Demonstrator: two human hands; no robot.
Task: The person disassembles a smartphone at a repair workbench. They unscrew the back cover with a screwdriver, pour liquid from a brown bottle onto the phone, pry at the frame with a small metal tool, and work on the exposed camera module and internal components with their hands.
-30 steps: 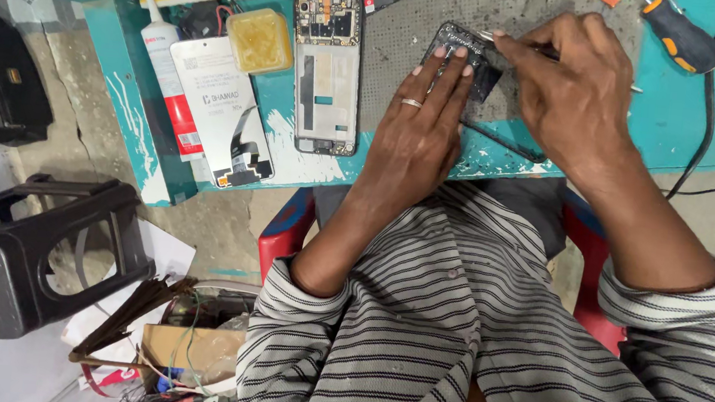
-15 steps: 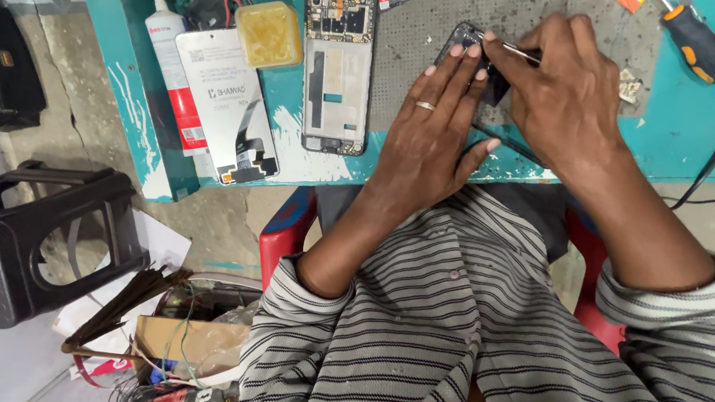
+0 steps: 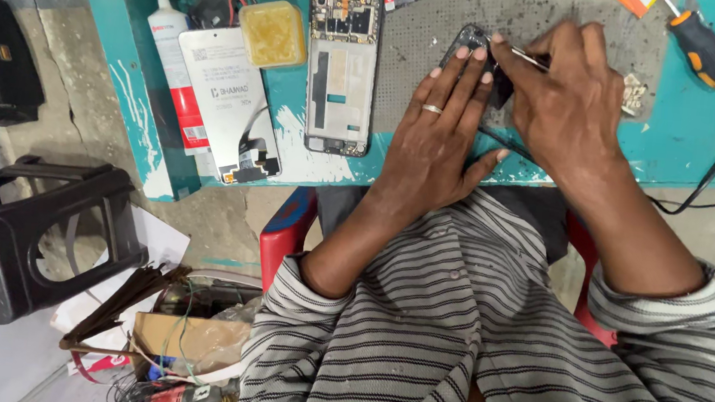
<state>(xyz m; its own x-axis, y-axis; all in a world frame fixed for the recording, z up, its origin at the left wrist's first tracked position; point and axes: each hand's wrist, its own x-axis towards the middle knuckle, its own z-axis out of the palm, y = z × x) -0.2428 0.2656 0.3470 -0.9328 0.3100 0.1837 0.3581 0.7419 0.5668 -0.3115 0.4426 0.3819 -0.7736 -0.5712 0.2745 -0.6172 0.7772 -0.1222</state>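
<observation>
Head view: my right hand (image 3: 569, 103) pinches a thin metal tool (image 3: 527, 57), its tip on the small dark phone part (image 3: 474, 47) pinned to the desk (image 3: 691, 135) by my left hand (image 3: 436, 139), fingers flat. A slip could gouge it or jab a fingertip.

Teal workbench (image 3: 707, 145): grey mat (image 3: 442, 27), phone frame (image 3: 341, 70), screwdriver (image 3: 703, 50).

We see a grey shirt (image 3: 448, 347) with thin dark stripes filling the lower right of the frame, small buttons running down its front. Its sleeves are pushed up at both forearms, bunched cuffs at lower centre and far right. On the left hand (image 3: 436, 143), a pale ring (image 3: 431, 108) circles one finger.
</observation>
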